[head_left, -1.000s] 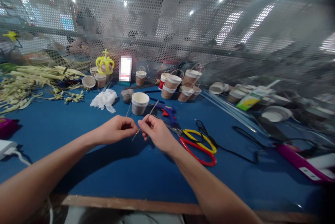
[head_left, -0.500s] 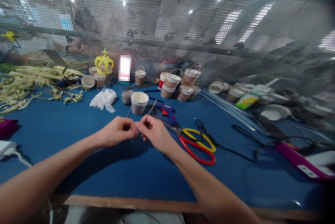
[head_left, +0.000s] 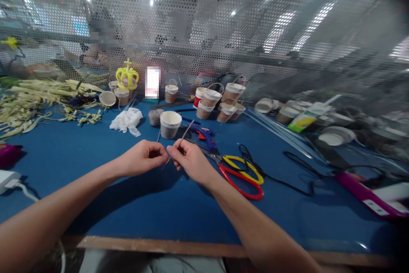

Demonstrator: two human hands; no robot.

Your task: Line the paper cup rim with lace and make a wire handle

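Both my hands meet above the blue table, fingertips pinched on a thin greyish cord. My left hand [head_left: 150, 156] holds it between thumb and forefinger. My right hand [head_left: 188, 158] pinches the cord [head_left: 188, 128] too, and a stiff length sticks up past its fingers. A short frayed end hangs below the fingertips. Just beyond my hands stands a small grey cord-wrapped cup [head_left: 170, 130] with a white rim. A ball of grey yarn [head_left: 155, 117] touches or nearly touches its left side. Scissors [head_left: 241, 183] with one red and one yellow handle lie right of my right hand.
A blue glue gun [head_left: 207, 136] lies behind the scissors. Crumpled white plastic [head_left: 127, 122] is left of the yarn. Several small baskets [head_left: 209, 104] stand along the perforated metal screen [head_left: 191, 30]. Dried husks [head_left: 28, 98] pile up left; a purple power strip [head_left: 367, 198] lies right.
My fingertips came together half a second ago and are now slightly apart again, with the cord still pinched in both hands. The objects on the table stay in place.
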